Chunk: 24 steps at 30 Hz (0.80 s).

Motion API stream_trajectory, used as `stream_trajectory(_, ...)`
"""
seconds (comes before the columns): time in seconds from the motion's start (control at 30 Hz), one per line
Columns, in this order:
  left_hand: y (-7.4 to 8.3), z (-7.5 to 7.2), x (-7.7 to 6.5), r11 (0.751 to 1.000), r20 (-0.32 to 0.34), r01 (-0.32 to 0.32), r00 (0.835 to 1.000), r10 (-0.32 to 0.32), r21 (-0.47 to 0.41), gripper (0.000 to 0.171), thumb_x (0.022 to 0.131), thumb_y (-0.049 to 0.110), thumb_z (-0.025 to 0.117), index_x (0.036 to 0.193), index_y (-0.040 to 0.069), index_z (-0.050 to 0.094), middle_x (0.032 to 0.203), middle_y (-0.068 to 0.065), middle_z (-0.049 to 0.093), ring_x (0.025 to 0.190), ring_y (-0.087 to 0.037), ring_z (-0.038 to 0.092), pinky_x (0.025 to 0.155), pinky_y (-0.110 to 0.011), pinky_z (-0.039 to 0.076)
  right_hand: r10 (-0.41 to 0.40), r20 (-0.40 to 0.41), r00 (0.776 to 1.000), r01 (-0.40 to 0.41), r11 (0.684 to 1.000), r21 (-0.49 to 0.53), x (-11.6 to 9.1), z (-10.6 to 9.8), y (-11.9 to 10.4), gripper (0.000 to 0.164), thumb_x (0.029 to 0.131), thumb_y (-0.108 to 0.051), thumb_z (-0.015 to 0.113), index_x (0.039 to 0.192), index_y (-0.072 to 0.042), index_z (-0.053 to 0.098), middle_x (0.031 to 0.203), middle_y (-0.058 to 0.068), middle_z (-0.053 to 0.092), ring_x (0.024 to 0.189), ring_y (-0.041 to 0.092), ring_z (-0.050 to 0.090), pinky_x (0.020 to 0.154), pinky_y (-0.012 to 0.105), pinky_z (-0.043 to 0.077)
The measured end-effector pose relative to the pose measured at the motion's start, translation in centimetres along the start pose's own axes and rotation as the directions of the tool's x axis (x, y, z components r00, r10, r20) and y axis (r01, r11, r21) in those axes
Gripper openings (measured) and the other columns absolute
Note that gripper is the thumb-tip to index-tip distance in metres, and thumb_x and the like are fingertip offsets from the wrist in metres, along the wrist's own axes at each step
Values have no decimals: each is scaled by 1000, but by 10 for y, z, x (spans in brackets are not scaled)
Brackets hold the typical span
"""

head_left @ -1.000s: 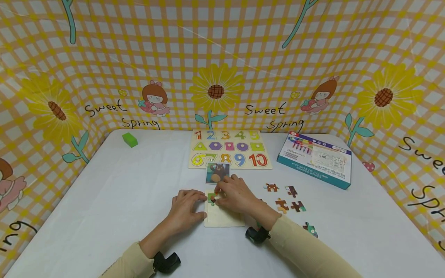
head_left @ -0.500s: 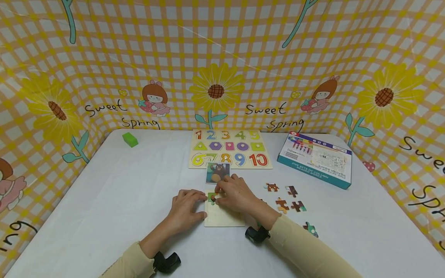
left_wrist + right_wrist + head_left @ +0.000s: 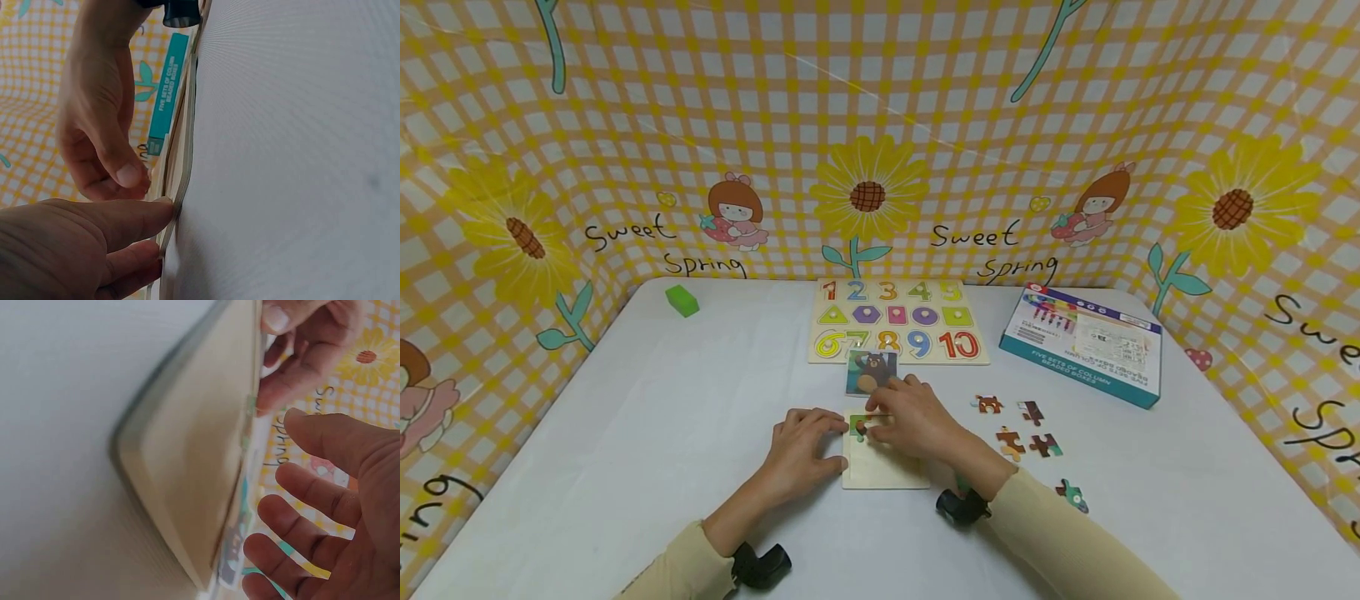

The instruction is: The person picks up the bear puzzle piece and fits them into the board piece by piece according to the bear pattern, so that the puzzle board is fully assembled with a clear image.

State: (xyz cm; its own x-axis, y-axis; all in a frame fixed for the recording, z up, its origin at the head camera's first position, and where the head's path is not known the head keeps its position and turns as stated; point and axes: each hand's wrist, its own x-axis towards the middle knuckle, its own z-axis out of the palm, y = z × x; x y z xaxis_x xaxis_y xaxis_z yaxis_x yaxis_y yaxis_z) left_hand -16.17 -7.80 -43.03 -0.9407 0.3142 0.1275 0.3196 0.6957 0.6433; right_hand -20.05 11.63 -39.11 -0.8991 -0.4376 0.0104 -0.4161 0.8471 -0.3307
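Observation:
A shallow wooden puzzle tray (image 3: 883,473) lies in front of me, with one green and brown puzzle piece (image 3: 856,425) in its far left corner. My left hand (image 3: 801,454) rests at the tray's left side; in the left wrist view its thumb (image 3: 140,219) touches the edge. Over the tray's far half hovers my right hand (image 3: 917,423), its fingertips close to that piece in the head view. The right wrist view shows the right hand's fingers (image 3: 312,487) spread and apart from the tray, holding nothing. A bear picture card (image 3: 871,372) lies just beyond the tray.
Several loose puzzle pieces (image 3: 1011,442) are scattered right of the tray, one partly behind the right wrist. At the back stand a number board (image 3: 898,329) and, right of it, a teal box (image 3: 1078,375). A green block (image 3: 682,301) sits far left.
My right hand and wrist have shifted slightly to the right. The left hand, the tray and the piece in its corner stay as they were.

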Motion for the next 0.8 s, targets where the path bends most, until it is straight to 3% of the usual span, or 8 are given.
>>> stream_trajectory(0.3, 1, 0, 0, 1000, -3, 13, 1000, -14, -17, 37, 75, 17, 75, 110, 11, 66, 122, -2, 60, 119, -29, 40, 97, -54, 27, 35, -38, 999, -33, 998, 50, -16, -24, 19, 30, 78, -28, 75, 104, -15, 68, 98, 3, 61, 95, 21, 46, 86, 42, 37)
stream_trajectory(0.47, 0, 1, 0, 1000, -2, 9, 1000, -9, -5, 37, 75, 16, 76, 110, 11, 65, 122, -2, 60, 118, -29, 41, 96, -55, 27, 73, -49, 996, -70, 995, 66, -28, -36, 43, 32, 80, -28, 73, 107, -13, 67, 103, 6, 62, 100, 23, 47, 88, 45, 38)
stream_trajectory(0.8, 1, 1, 0, 1000, 3, 15, 1000, -15, 1, 37, 75, 16, 75, 111, 11, 65, 122, -2, 60, 118, -30, 41, 96, -55, 28, 160, -64, 985, -156, 986, 61, -48, -51, 91, 33, 82, -27, 71, 111, -12, 66, 109, 9, 61, 102, 25, 45, 77, 37, 39)
